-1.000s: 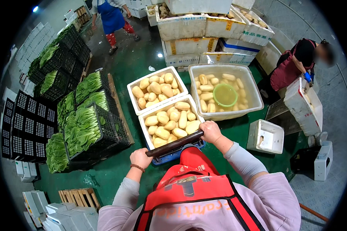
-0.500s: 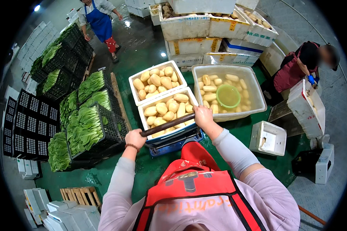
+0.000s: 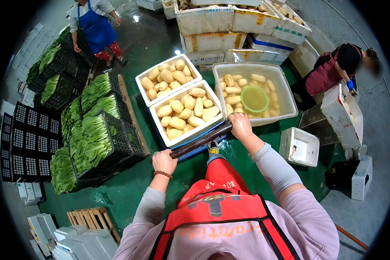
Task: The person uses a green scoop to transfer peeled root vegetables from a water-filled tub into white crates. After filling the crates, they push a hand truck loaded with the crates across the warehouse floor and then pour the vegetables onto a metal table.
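My left hand (image 3: 164, 161) and my right hand (image 3: 240, 125) are both closed on the dark bar handle (image 3: 200, 141) of a blue trolley (image 3: 158, 131). Just beyond the bar, on the trolley, is a white foam box (image 3: 156, 108) full of peeled pale yellow tubers (image 3: 186, 111). A second foam box (image 3: 145, 87) of the same tubers sits behind it. To the right stands a plastic tub (image 3: 286, 104) of cloudy water with tubers and a green bowl (image 3: 254, 98) in it. My foot (image 3: 213, 148) shows below the bar.
Black crates of leafy greens (image 3: 123, 138) on pallets line the left. Stacked foam boxes (image 3: 206, 19) stand behind. A person in a blue apron (image 3: 97, 26) walks at the upper left; another (image 3: 325, 76) bends at a box on the right, near a small white box (image 3: 299, 147).
The foam boxes shift leftward and slightly up in the view, turning a little. My hands and the bar move with them. The person in the blue apron has come nearer on the left.
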Demonstrator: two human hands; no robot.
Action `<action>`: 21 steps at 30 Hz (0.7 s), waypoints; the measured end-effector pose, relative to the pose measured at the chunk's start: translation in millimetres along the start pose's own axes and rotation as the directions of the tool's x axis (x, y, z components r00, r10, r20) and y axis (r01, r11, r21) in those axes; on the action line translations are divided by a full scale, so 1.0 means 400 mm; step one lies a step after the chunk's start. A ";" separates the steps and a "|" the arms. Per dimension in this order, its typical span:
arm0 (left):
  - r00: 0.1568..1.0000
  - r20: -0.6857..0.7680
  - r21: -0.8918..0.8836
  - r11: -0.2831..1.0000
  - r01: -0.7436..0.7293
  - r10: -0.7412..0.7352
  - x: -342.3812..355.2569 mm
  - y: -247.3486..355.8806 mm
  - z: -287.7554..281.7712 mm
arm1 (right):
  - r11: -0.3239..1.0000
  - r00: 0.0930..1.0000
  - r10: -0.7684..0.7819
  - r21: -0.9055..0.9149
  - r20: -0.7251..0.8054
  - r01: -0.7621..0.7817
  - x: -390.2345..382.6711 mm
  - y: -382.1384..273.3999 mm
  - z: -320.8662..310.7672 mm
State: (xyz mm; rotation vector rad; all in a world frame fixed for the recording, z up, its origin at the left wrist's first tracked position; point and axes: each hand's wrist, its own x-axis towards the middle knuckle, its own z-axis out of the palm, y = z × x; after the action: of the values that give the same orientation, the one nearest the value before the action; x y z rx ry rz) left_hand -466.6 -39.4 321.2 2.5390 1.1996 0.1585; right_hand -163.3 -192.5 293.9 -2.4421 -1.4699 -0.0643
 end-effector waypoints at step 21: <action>0.988 -0.090 -0.002 0.992 0.128 -0.127 0.530 -0.077 -0.091 | 0.990 0.982 0.102 -0.114 0.158 -0.084 0.595 -0.022 0.076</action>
State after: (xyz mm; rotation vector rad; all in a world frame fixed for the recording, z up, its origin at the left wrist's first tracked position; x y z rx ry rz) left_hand -362.2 150.6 336.7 2.4720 1.3930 0.2422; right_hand -60.5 23.8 311.1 -2.6554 -1.4490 0.0808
